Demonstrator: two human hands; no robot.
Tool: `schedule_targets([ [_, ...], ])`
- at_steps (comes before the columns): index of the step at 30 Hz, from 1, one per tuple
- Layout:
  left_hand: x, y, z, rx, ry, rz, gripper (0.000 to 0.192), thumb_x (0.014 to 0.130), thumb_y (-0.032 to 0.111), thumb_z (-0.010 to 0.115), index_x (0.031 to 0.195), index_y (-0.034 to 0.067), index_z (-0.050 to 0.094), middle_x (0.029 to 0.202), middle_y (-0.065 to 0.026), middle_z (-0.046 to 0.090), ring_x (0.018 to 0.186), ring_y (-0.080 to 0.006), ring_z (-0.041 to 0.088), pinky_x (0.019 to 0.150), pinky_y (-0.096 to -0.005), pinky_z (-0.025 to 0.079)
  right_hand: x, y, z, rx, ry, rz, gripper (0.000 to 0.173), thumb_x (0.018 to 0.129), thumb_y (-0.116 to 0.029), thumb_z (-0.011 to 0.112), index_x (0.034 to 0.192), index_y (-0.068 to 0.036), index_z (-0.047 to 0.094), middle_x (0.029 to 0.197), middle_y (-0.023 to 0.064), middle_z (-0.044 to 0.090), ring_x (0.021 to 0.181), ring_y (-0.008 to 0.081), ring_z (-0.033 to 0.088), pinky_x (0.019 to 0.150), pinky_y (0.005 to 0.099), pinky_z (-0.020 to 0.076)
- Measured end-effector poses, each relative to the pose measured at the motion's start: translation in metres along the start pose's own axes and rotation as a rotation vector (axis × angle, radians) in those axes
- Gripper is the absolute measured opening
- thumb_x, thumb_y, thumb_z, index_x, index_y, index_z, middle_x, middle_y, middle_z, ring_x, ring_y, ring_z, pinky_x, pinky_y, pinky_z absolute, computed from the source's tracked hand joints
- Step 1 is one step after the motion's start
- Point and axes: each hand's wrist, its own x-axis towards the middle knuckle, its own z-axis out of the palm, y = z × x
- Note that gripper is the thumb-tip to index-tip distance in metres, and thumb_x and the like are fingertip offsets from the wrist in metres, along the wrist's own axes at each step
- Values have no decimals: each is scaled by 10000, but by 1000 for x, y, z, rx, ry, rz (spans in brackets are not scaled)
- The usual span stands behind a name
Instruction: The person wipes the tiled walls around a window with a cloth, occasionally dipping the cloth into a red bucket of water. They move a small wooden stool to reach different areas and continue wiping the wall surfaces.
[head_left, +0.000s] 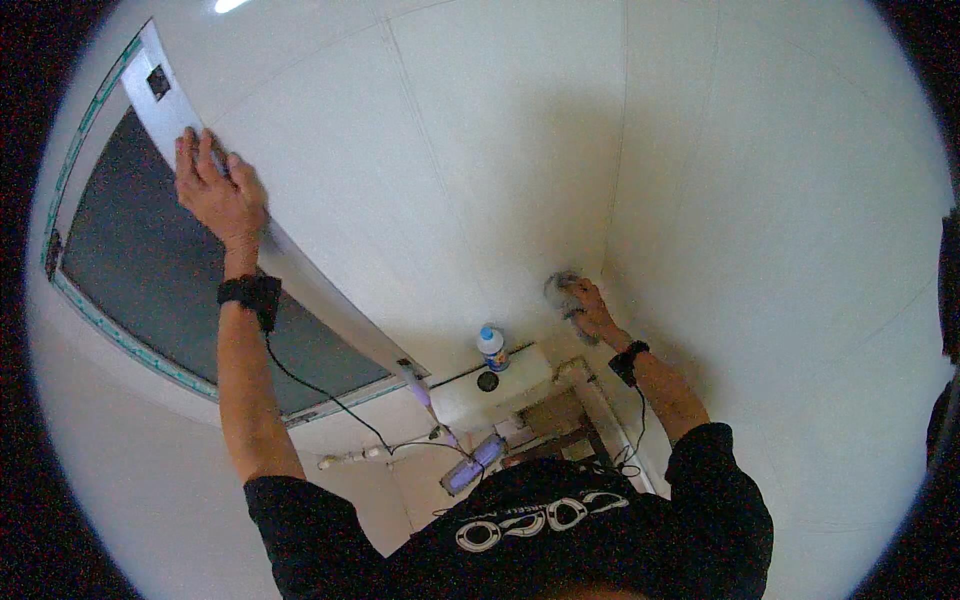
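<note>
My left hand (221, 184) lies with fingers spread against the edge of a pale, flat door or window panel (161, 101), which has a dark square near its top. My right hand (596, 311) grips a grey, fuzzy cloth or scrubbing pad (562, 292) against the pale wall, low by the corner. Between the hands, a white bottle with a blue cap (492, 349) stands on a white ledge (457, 405). A round dark disc (487, 382) is just below the bottle. Each wrist wears a black band with a cable.
Pale walls (525, 172) meet at a corner behind my right hand. A dark pane (150, 225) in a green-edged frame (142, 358) fills the left. A purple brush or mop head (474, 465) and a white pipe (352, 456) are below. Black cables hang from both wrists.
</note>
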Motion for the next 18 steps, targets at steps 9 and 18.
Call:
schedule_targets([
  [9,-59,150,-91,-1015,-642,-443,625,852,126,644,1413,28,386,1443,-228,385,1344,-399,363,1128,-463,282,35,-174,-11,1279,148,395,599,949,-126,524,1487,-118,261,1347,100,510,1209,260,514,985,388,461],
  [18,-96,242,-155,-1151,-977,-450,872,749,112,782,1479,114,305,1536,-242,151,1373,-445,246,1111,-464,317,19,-256,1,1326,-38,435,545,1018,-372,423,1467,-95,285,1405,111,450,1246,252,485,1021,385,431],
])
